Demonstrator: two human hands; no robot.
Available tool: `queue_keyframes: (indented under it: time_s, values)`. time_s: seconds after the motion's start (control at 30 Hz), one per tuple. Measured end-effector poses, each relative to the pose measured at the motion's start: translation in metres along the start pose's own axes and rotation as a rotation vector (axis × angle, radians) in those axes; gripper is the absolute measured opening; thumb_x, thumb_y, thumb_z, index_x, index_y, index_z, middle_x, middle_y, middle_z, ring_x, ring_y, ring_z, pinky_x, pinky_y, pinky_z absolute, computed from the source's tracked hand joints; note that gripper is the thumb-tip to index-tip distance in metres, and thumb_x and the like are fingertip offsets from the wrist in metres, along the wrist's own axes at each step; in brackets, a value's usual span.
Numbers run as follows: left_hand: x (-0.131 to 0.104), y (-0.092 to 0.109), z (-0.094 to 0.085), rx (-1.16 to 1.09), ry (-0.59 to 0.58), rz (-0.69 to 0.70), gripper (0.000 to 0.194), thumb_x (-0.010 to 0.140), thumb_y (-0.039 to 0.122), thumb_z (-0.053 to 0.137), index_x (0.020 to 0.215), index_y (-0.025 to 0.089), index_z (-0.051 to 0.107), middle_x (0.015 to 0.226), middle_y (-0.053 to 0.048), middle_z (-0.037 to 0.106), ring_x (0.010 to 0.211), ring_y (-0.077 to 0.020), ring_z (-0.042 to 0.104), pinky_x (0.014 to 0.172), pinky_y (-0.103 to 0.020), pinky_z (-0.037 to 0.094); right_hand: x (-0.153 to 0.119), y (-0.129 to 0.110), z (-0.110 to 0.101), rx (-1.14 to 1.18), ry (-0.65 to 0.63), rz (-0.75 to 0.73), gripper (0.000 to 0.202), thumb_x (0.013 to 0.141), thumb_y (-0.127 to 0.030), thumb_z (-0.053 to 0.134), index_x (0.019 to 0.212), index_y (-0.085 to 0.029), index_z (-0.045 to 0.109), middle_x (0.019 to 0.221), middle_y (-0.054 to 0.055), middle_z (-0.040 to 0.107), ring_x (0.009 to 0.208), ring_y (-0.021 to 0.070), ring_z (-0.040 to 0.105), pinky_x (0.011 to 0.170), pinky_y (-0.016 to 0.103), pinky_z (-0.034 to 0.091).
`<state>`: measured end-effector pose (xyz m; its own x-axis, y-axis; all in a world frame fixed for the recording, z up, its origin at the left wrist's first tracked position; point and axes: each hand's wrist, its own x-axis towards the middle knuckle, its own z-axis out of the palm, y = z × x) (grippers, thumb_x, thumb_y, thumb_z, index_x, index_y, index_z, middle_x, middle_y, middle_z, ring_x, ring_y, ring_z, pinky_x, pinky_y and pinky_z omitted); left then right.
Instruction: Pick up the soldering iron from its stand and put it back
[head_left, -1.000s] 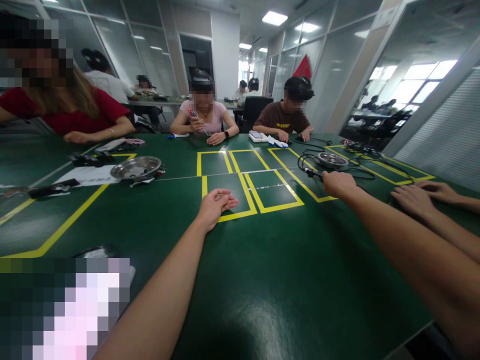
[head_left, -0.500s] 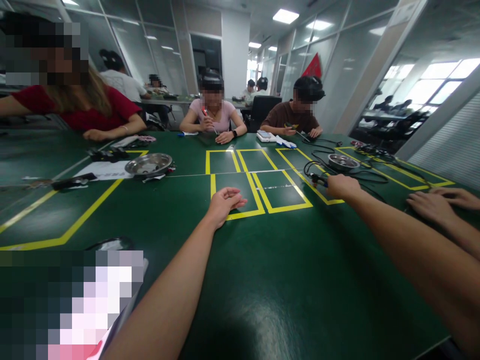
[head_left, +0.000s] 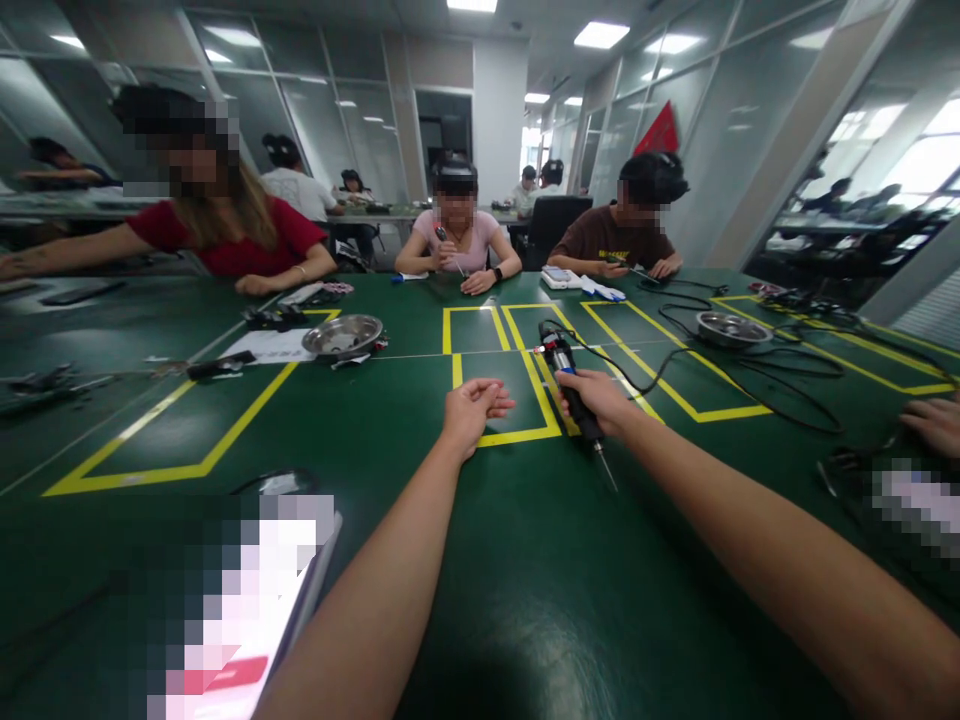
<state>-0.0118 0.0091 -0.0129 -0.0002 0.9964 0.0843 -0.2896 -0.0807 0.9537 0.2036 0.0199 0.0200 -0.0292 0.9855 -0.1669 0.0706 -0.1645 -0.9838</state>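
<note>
My right hand grips a black corded electric screwdriver above the table's yellow-taped area. Its thin metal bit points down and toward me, while its cable leaves the upper end and loops off to the right. My left hand rests at a yellow-taped rectangle just left of the screwdriver. Its fingers are loosely curled, with nothing visible in them.
The green table carries yellow tape rectangles. Metal bowls stand left and right. A pixelated screen lies near my left forearm. Co-workers sit across the table; another person's hand is at the right edge.
My right hand has brought the electric screwdriver from the right toward the middle, beside my left hand. My left hand keeps its place on the table. The view has shifted slightly left.
</note>
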Motion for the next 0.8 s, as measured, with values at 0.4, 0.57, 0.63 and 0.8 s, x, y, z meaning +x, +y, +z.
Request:
queue_keyframes:
  time_s: [0.4,0.57,0.63,0.8]
  values:
    - [-0.002,0.004,0.002,0.03,-0.01,0.002,0.054,0.082,0.066,0.049,0.083,0.013,0.058,0.068,-0.009,0.065,0.056,-0.0171,0.065,0.048,-0.023,0.047,-0.074,0.023,0.052,0.279,-0.322,-0.037,0.029,0.08,-0.04,0.069,0.091,-0.015,0.058,0.07,0.005,0.065,0.05,0.0126,0.058,0.045,0.026,0.052]
    - [-0.007,0.002,0.004,0.171,-0.041,0.084,0.048,0.08,0.062,0.056,0.073,0.014,0.056,0.062,-0.005,0.062,0.052,-0.0153,0.062,0.046,-0.023,0.047,-0.077,0.029,0.049,0.256,-0.289,-0.05,0.033,0.079,-0.041,0.07,0.096,-0.015,0.058,0.069,0.004,0.066,0.046,0.0123,0.057,0.043,0.025,0.051]
    - [-0.006,0.0,0.004,0.189,-0.03,0.09,0.047,0.08,0.061,0.056,0.072,0.015,0.055,0.06,-0.004,0.06,0.048,-0.0138,0.06,0.045,-0.024,0.046,-0.078,0.029,0.05,0.231,-0.292,-0.066,0.033,0.079,-0.043,0.069,0.094,-0.015,0.058,0.069,0.003,0.066,0.045,0.0119,0.057,0.042,0.025,0.05]
    - [-0.004,-0.005,0.003,0.245,0.013,0.103,0.042,0.082,0.057,0.055,0.073,0.016,0.054,0.059,-0.001,0.059,0.044,-0.0119,0.056,0.043,-0.023,0.043,-0.08,0.029,0.053,0.206,-0.282,-0.078,0.033,0.079,-0.043,0.069,0.092,-0.015,0.059,0.068,0.002,0.065,0.046,0.0114,0.057,0.043,0.024,0.05]
